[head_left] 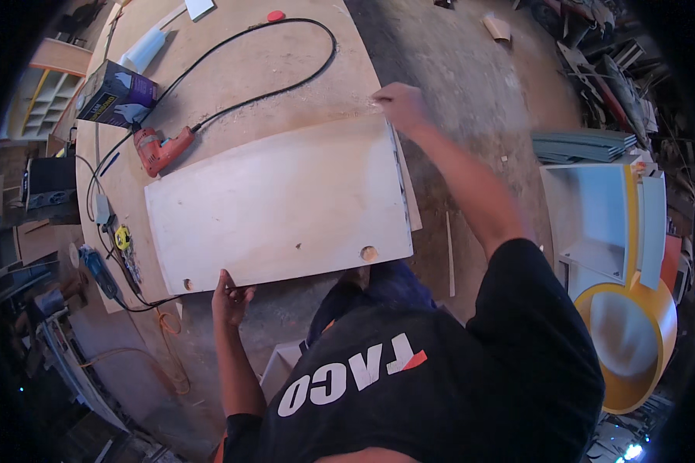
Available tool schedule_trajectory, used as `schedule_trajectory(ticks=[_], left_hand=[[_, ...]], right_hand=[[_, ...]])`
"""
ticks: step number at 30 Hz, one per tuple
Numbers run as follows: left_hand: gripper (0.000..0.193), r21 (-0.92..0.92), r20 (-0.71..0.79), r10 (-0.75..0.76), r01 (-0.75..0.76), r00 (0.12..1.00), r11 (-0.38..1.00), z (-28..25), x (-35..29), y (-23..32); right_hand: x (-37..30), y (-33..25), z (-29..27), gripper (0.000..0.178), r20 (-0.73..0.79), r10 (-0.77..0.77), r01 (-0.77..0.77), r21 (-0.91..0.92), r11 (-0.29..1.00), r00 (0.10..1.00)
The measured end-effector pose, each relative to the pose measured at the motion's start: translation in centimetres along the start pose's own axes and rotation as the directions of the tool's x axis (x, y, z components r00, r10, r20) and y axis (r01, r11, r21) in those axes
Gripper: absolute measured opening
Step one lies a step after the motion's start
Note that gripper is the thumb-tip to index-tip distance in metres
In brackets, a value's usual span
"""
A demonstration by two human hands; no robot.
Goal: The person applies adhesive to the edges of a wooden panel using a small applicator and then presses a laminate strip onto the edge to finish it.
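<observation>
- Currently, the white board (278, 193) lies flat on the wooden table (266, 65), at the end nearest the person; its long near edge faces the person's body, with a round hole (369, 253) near the right end and another (187, 284) near the left.
- Along the right, the board's short edge runs close to the table's side; beyond it the floor (475, 92) stretches toward a stack of grey-blue sheets (583, 146) and a white cabinet (592, 220), both well apart from the board.
- At the far left corner, room is tight; the red drill (162, 150) lies just beside the board, a dark box (118, 96) near it; the black cord (333, 50) loops over the table past the far edge.
- Left hand (232, 299): at the near edge, half open, thumb raised against the edge and fingers loosely bent; whether it grips the board, I cannot tell.
- Right hand (401, 106): by the far right corner, fingers curled in and somewhat blurred; whether it touches the board or holds anything, I cannot tell.
</observation>
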State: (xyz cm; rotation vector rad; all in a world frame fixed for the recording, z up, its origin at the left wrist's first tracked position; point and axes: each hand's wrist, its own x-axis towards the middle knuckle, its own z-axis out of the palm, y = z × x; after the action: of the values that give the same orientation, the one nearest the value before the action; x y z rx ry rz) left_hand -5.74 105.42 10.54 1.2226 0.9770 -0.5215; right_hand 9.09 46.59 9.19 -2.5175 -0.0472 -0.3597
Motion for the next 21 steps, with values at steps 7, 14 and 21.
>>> schedule_trajectory(ticks=[7, 14, 21], left_hand=[[0.046, 0.756, -0.193, 0.400, -0.123, 0.896, 0.642, 5.2, -5.4, -0.7], [0.030, 0.656, 0.441, 0.878, -0.734, 0.184, -0.176, 22.6, -3.0, -1.3], [0.055, 0.689, 0.544, 0.809, -0.670, 0.224, -0.278, 27.9, 2.5, -1.3]], right_hand=[[-14.3, -0.9, -5.5, 0.017, 0.239, 0.697, -0.622, 0.692, 0.366, 0.676], [-18.1, -4.4, -1.7, 0.015, 0.308, 0.698, -0.603, 0.767, 0.220, 0.647], [-19.4, -8.0, -2.3, 0.014, 0.198, 0.708, -0.648, 0.614, 0.450, 0.678]])
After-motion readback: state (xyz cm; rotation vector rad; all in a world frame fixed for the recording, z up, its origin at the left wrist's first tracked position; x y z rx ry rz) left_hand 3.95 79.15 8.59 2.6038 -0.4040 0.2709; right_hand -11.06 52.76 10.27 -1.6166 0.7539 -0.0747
